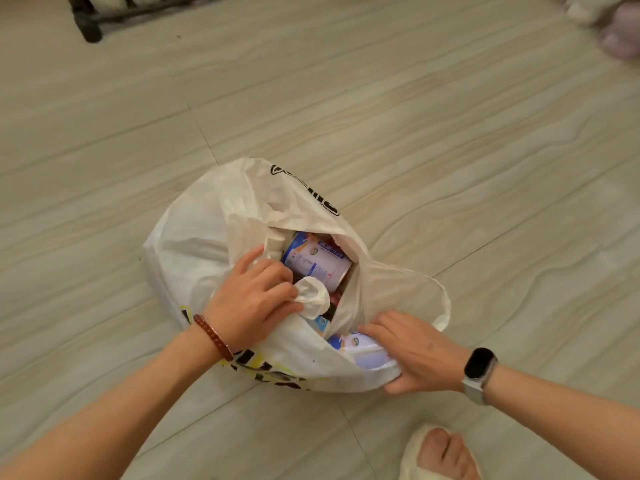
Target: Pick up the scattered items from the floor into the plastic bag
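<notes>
A white plastic bag [207, 258] sits on the pale tiled floor [415, 116], near the middle. Its mouth is open and faces up. There is black print on the far side of the bag and yellow and black print on the near side.

Inside the bag lies a blue and white can [317, 263] on its side. A second blue and white can [360, 349] is at the near edge of the bag's mouth, partly under the plastic.

The left hand [251, 303] is at the left side of the bag's mouth. Its grip is closed on a crumpled white tissue [311, 297], which it holds just over the opening. A brown bead bracelet [213, 337] is on that wrist.

The right hand [415, 351] is at the near right side of the bag. Its grip is closed around the bag's plastic with the second can inside it. A dark watch [479, 365] with a grey band is on that wrist.

A foot in a cream slipper [415, 455] shows at the bottom. A dark furniture leg [90, 29] stands at the far left. Something pale and blurry [609, 26] lies at the far right corner.
</notes>
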Demonstrator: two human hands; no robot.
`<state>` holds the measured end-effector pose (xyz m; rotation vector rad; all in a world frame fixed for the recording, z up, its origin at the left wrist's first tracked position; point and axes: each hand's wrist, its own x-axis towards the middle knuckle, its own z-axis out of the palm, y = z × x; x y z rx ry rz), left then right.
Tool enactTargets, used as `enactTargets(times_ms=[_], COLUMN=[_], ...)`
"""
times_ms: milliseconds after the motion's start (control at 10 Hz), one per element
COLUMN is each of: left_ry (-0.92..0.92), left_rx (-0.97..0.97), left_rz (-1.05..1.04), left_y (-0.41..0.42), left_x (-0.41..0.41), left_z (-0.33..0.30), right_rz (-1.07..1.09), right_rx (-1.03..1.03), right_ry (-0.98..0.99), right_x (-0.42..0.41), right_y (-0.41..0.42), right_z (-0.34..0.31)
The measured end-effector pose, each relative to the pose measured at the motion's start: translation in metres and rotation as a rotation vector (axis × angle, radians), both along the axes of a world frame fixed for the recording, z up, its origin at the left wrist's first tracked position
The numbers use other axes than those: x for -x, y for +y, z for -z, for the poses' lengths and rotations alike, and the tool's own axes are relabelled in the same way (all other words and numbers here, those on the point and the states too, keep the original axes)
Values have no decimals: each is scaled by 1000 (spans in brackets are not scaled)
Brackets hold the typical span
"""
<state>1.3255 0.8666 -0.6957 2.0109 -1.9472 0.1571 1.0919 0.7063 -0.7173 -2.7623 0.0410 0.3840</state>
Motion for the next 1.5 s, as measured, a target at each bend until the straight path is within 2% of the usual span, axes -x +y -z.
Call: enactTargets(times_ms=[100, 200, 300, 400, 500, 600, 800, 900, 1000, 1100, 1200, 1300, 1400, 1500], left_ry=[170, 255, 354, 481, 510, 564, 563, 658, 661, 563, 258, 90, 9, 17], left_rx=[104, 268, 459, 602, 620, 578, 474, 362, 187, -20, -142, -88, 3, -13], left_rz=[-195, -456, -683, -803, -808, -800, -648, -562, -444, -421, -470, -556, -655, -686], left_y=[11, 23, 27, 29, 31, 29, 25, 18, 16, 20, 18, 12, 8, 2], left_x=[-15, -32, -49, -59, -59, -54, -37, -20, -10, -4, 5, 3, -4, -6], left_z=[-18, -45, -66, -80, -77, -69, -59, -58, -54, -45, -32, -23, -13, -12], right_rz=[192, 333, 211, 9, -56, -86, -78, -84, -39, 285, 350, 295, 316, 460], right_rx=[-178, -305, -269, -174, 21, 173, 53, 40, 193, 124, 153, 121, -87, -454], right_ry=[-137, -312, -348, -215, -208, -370, -605, -710, -787, -308, 10, 13, -91, -630], right_x=[-12, -61, -124, -162, -169, -169, -143, -143, -162, -180, -191, -187, -176, -166], right_y=[-16, -23, -16, 8, 21, 19, -1, -11, -15, -10, -12, -12, -14, -20], right_z=[-43, -87, -104, -92, -72, -69, -79, -97, -99, -81, -67, -74, -96, -139])
